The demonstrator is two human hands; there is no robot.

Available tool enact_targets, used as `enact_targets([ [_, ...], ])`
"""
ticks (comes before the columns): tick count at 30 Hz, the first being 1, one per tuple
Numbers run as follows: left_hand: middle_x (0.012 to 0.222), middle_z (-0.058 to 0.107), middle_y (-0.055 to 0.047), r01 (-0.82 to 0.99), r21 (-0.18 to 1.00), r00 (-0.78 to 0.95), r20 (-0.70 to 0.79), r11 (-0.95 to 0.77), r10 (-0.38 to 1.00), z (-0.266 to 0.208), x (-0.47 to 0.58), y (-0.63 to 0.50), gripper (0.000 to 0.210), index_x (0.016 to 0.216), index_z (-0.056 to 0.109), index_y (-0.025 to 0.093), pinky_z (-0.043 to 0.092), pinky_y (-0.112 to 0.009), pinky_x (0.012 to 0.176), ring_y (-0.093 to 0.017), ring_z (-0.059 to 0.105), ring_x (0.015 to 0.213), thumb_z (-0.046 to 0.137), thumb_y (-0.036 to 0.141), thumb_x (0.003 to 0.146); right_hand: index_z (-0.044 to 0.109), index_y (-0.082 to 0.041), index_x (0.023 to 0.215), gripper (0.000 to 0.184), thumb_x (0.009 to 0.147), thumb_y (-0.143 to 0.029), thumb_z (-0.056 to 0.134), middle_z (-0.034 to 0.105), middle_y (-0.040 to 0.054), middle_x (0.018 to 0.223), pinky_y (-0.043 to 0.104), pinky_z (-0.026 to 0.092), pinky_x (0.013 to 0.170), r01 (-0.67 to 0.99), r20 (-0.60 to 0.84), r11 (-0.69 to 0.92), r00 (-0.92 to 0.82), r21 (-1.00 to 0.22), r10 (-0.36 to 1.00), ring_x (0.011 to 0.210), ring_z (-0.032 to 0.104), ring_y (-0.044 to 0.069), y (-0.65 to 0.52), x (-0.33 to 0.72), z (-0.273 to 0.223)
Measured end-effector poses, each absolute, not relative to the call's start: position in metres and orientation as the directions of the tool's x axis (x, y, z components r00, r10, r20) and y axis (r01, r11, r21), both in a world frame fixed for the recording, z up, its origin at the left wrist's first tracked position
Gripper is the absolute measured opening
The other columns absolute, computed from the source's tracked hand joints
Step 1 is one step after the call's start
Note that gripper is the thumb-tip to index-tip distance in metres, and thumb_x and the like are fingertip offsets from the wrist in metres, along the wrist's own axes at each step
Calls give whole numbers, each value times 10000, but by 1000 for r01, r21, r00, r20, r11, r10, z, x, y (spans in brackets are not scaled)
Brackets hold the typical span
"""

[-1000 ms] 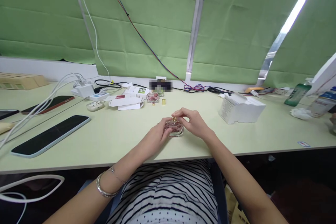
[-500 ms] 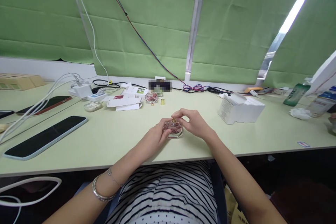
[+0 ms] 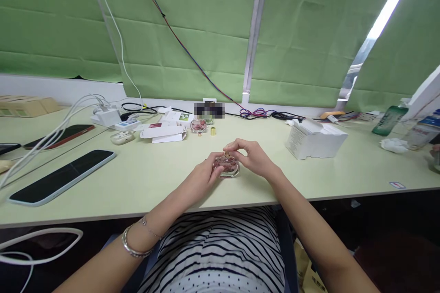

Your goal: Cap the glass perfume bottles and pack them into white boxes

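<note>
A rounded clear glass bottle [image 3: 230, 168] with dark pink pieces inside stands upright near the table's front edge. My left hand [image 3: 202, 176] is closed around its left side, thumb across the front. At the bottle's top, my right hand [image 3: 252, 158] pinches a small gold collar [image 3: 226, 154] between thumb and fingers; the fingers partly cover it. Further back is a similar glass bottle with pink contents [image 3: 198, 126], with a gold cap [image 3: 213, 131] to its right and a tiny gold ring [image 3: 199, 134] in front.
Opened white cartons [image 3: 165, 132] lie back left, by a power strip [image 3: 127, 125] and white cables. A phone [image 3: 63, 177] rests at left. On the right stand a white box [image 3: 314, 142] and a green bottle [image 3: 390, 119]. Coiled wires [image 3: 254, 113] run along the wall.
Both hands keep their hold on the bottle and its gold collar, the right fingers shifting only slightly. The whole view has tilted a little; the other objects stay put.
</note>
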State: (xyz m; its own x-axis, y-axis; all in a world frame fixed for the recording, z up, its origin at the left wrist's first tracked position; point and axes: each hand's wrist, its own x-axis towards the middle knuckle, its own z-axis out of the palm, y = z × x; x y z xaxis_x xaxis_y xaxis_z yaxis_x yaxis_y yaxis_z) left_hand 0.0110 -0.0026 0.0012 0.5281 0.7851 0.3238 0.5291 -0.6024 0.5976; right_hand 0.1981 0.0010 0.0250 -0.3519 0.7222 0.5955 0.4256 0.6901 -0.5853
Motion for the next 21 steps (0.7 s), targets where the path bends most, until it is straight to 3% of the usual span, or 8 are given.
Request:
enact_targets([
  [6, 1064, 645, -64, 512, 605, 540, 324, -609, 776, 3, 11, -4, 321, 1212, 371, 215, 462, -349, 795, -216, 620, 949, 332, 314, 909, 587, -186, 846, 138, 808, -114, 476, 668, 32, 878, 295, 487, 760, 482, 598, 710, -392, -514, 699, 825, 623, 137, -3, 196, 28],
  [11, 1112, 616, -90, 498, 620, 549, 315, -606, 774, 5, 10, -4, 359, 1245, 352, 191, 440, -369, 859, -217, 584, 1017, 320, 306, 906, 568, -194, 918, 128, 827, -169, 482, 653, 34, 924, 311, 493, 793, 415, 580, 703, -396, -578, 712, 862, 616, 137, 2, 198, 23],
  [14, 1250, 514, -113, 536, 547, 575, 321, -643, 753, 3, 4, -3, 469, 1311, 324, 205, 396, -396, 929, -238, 495, 1132, 402, 344, 869, 519, -209, 996, 183, 813, -216, 529, 628, 29, 952, 317, 493, 803, 385, 547, 697, -436, -605, 715, 880, 603, 137, 4, 200, 20],
  [17, 1256, 482, -141, 628, 464, 560, 287, -624, 777, -4, -3, -2, 605, 1341, 305, 191, 396, -418, 921, -279, 463, 1146, 505, 387, 805, 436, -231, 1073, 343, 769, -215, 595, 599, 37, 1007, 321, 482, 807, 416, 476, 673, -487, -611, 733, 886, 590, 140, 4, 201, 18],
  [21, 1067, 557, -120, 671, 390, 567, 278, -631, 775, -8, -8, 0, 353, 1120, 535, 160, 410, -402, 892, -264, 520, 1023, 471, 330, 816, 364, -246, 1081, 386, 768, -171, 576, 577, 35, 1002, 328, 460, 813, 448, 419, 652, -515, -612, 748, 881, 584, 144, 2, 201, 18],
])
